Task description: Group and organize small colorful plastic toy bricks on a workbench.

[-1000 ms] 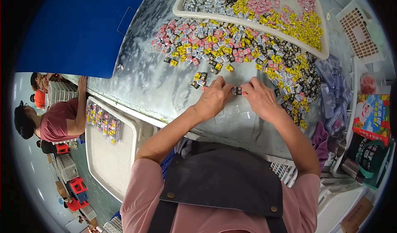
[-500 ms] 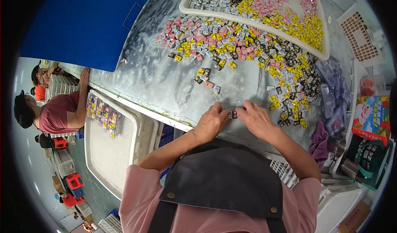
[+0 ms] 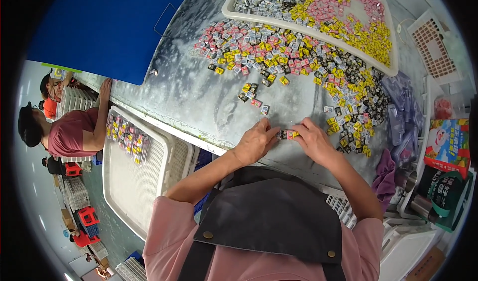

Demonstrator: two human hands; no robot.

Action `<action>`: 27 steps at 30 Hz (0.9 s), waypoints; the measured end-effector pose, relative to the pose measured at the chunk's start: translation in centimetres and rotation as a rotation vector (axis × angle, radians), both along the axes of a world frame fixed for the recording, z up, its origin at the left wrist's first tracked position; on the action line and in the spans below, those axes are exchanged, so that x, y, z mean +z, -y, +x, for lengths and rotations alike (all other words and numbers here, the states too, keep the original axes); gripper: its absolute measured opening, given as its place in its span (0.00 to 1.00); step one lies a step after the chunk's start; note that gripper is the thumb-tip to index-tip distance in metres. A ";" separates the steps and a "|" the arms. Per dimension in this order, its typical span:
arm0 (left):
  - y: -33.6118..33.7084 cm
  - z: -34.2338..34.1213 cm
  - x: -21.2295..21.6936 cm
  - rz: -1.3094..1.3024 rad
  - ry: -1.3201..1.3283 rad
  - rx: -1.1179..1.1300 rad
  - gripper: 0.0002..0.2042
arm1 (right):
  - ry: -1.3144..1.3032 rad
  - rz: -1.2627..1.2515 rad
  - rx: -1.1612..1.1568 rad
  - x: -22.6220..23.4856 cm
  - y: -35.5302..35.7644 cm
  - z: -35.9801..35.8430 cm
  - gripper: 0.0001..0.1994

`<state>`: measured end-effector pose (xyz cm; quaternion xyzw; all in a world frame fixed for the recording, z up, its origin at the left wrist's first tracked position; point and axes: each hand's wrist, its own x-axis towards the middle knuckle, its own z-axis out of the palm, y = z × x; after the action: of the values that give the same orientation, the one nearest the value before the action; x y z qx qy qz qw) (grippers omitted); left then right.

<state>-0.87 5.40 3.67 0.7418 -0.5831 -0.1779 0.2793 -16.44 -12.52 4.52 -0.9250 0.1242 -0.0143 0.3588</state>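
Observation:
Near the table's front edge, a short row of small block-like packets (image 3: 287, 134), black, red and yellow, lies between my two hands. My left hand (image 3: 256, 142) pinches the row's left end with bent fingers. At the other end, my right hand (image 3: 315, 142) has its fingertips closed on the yellow packet. A few loose packets (image 3: 256, 102) lie just beyond my left hand. To the right of my right hand spreads a pile of mixed packets (image 3: 356, 114), yellow, black, white and pink, which runs on across the back of the table (image 3: 199, 101).
A white tray (image 3: 308, 30) heaped with packets sorted roughly by colour stands at the back. Clear plastic cases (image 3: 398, 116) and a purple cloth (image 3: 383, 179) lie at right. At left are a blue board (image 3: 99, 32), a mesh tray (image 3: 132, 186) with filled packs, and a co-worker (image 3: 74, 131).
The row between my hands has grown longer, with a yellow packet now showing at its right end. My hands sit slightly farther apart. The whole view has shifted a little.

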 end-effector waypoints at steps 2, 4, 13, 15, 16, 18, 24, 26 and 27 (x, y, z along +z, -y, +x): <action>0.0 0.0 -0.3 -0.015 0.002 0.004 0.15 | 0.069 -0.001 -0.030 -1.2 -0.3 -0.2 0.12; 0.1 0.2 -0.6 -0.031 0.007 0.011 0.14 | 0.142 -0.003 -0.057 -2.0 -0.6 -0.3 0.10; -2.2 0.0 -1.0 -0.133 0.222 -0.061 0.18 | 0.314 0.100 -0.206 -2.1 -1.8 -1.5 0.07; -2.5 0.1 -0.7 -0.102 0.410 -0.170 0.23 | 0.409 -0.013 -0.199 -3.0 -1.8 -2.0 0.07; -2.8 0.3 -0.7 -0.102 0.410 -0.169 0.23 | 0.409 -0.013 -0.197 -3.1 -1.9 -2.3 0.07; -3.1 0.6 -0.7 -0.123 0.372 -0.199 0.24 | 0.448 -0.096 -0.175 -3.3 -2.0 -2.6 0.07; -3.4 1.2 -2.3 -0.142 0.320 -0.155 0.22 | 0.456 -0.233 -0.079 -2.8 -2.1 -2.3 0.08; -3.5 1.3 -2.5 -0.161 0.337 -0.170 0.22 | 0.461 -0.236 -0.090 -3.1 -2.1 -2.6 0.08; -3.5 1.3 -2.5 -0.177 0.350 -0.188 0.21 | 0.461 -0.237 -0.102 -3.2 -2.0 -2.6 0.08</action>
<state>0.43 8.85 1.16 0.6763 -0.7027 -0.0196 0.2202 -19.07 -10.51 1.35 -0.9254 0.0832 -0.2571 0.2658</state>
